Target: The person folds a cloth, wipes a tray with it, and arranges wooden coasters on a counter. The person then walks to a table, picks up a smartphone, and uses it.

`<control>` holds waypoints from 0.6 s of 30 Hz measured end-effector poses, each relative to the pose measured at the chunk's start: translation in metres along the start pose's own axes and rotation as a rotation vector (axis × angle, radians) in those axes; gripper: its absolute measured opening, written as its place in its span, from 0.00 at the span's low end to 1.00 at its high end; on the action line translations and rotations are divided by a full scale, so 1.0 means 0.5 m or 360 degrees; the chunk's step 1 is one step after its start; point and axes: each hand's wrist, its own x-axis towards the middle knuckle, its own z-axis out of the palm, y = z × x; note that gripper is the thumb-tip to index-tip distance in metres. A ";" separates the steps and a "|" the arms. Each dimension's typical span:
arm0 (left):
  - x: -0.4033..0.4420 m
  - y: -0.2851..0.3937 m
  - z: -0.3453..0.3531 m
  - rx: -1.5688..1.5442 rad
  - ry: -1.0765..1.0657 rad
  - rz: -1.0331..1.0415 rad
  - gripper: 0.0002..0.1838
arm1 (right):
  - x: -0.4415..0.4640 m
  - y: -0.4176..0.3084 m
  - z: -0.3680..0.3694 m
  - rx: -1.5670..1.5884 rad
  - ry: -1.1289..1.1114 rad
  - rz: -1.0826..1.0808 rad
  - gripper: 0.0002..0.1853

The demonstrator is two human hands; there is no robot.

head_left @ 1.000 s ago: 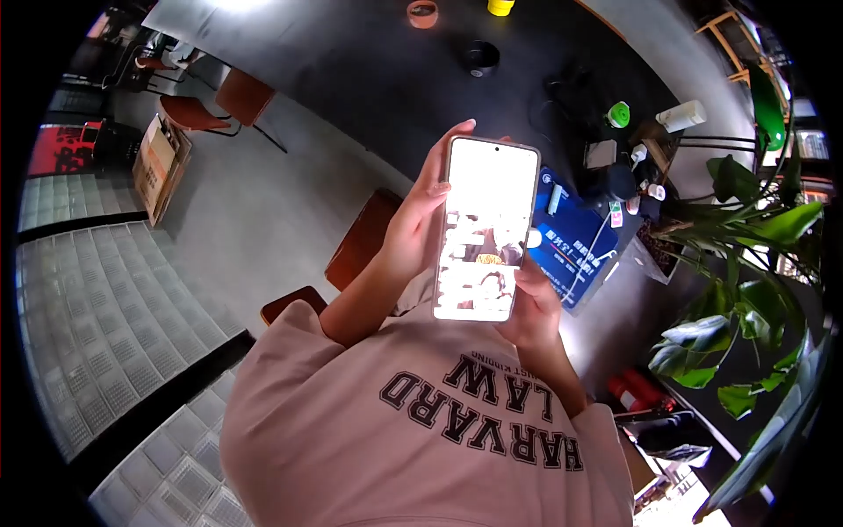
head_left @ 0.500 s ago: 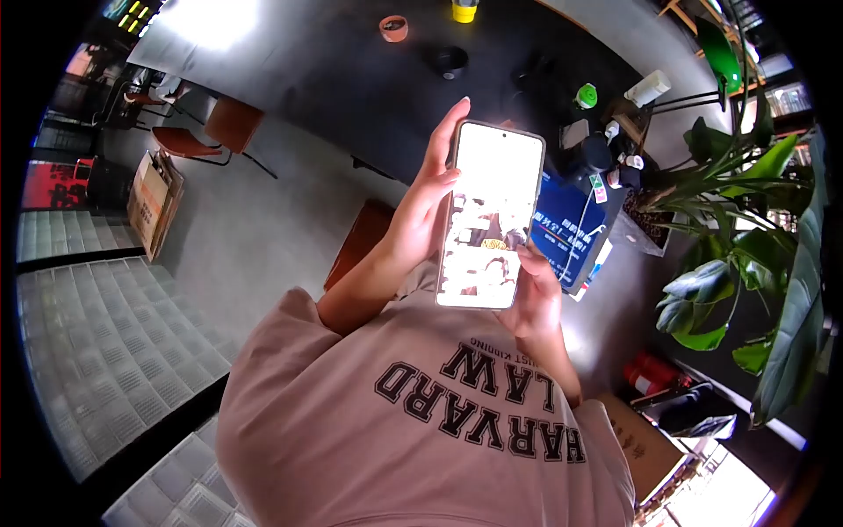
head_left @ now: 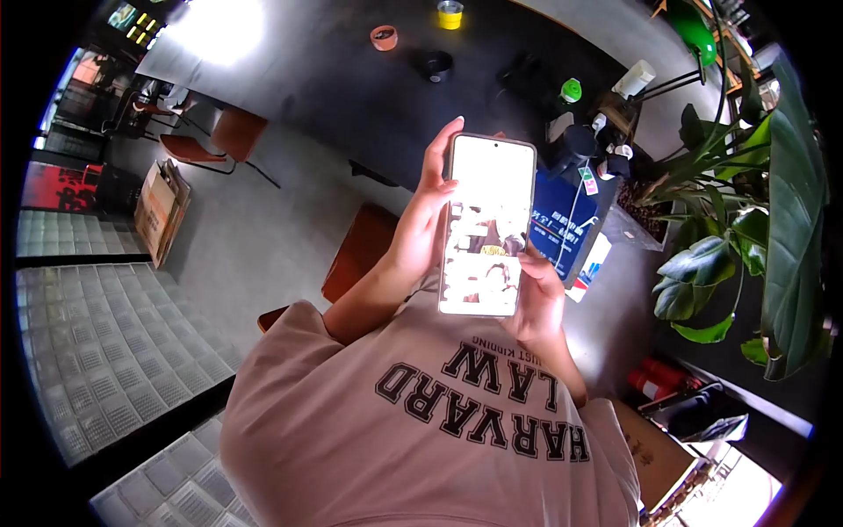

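Note:
A smartphone (head_left: 488,202) with a bright, lit screen is held upright in front of my chest. My left hand (head_left: 419,220) grips its left edge, thumb at the side of the screen and a finger reaching up near the top corner. Along the lower right edge, my right hand (head_left: 540,303) also supports it, with its thumb by the screen's side. Pictures fill the lower half of the screen; the upper part is washed out white. The fingers behind the phone are hidden.
Beyond the phone stands a dark table (head_left: 307,79) with an orange bowl (head_left: 384,38), a yellow cup (head_left: 450,16) and a black round dish (head_left: 435,67). A leafy plant (head_left: 698,272) is at right, a brown chair (head_left: 233,132) and cardboard (head_left: 158,211) at left.
The phone sits slightly lower in view and tilts less. The surroundings have shifted a little with my head. Both hands keep their hold on the phone.

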 end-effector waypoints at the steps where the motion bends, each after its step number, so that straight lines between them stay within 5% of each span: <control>1: 0.000 -0.004 0.004 0.0011 0.0002 -0.0007 0.33 | -0.004 -0.003 -0.005 0.0020 -0.0018 -0.0003 0.29; 18: -0.005 -0.081 0.075 0.0135 0.0096 0.0097 0.30 | -0.059 -0.073 -0.041 -0.0223 0.0003 -0.0031 0.27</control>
